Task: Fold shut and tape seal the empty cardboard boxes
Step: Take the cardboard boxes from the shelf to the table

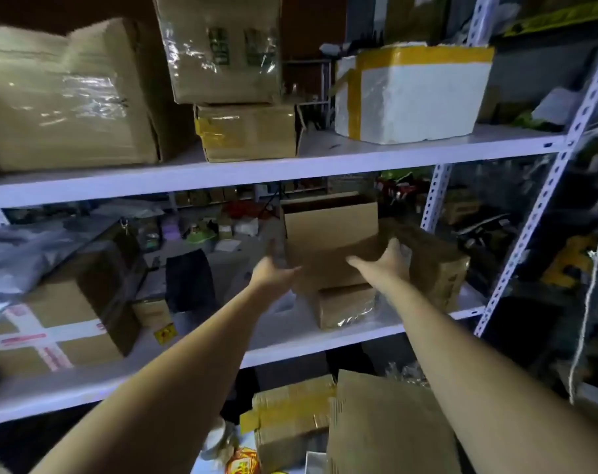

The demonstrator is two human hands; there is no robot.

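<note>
Both forearms stretch away from the camera toward the middle shelf (pixel 308 343). At the left, the left hand (pixel 273 270) is spread with straight fingers, just beside the left end of the plain cardboard box (pixel 332 234); contact is too blurred to tell. That box sits atop a smaller wrapped box (pixel 345 307), its long axis running left to right, squarely between the hands. The right hand (pixel 391 261), also spread and clasping nothing, flanks the right end. Neither hand is nearer, which suits a two-handed lift.
</note>
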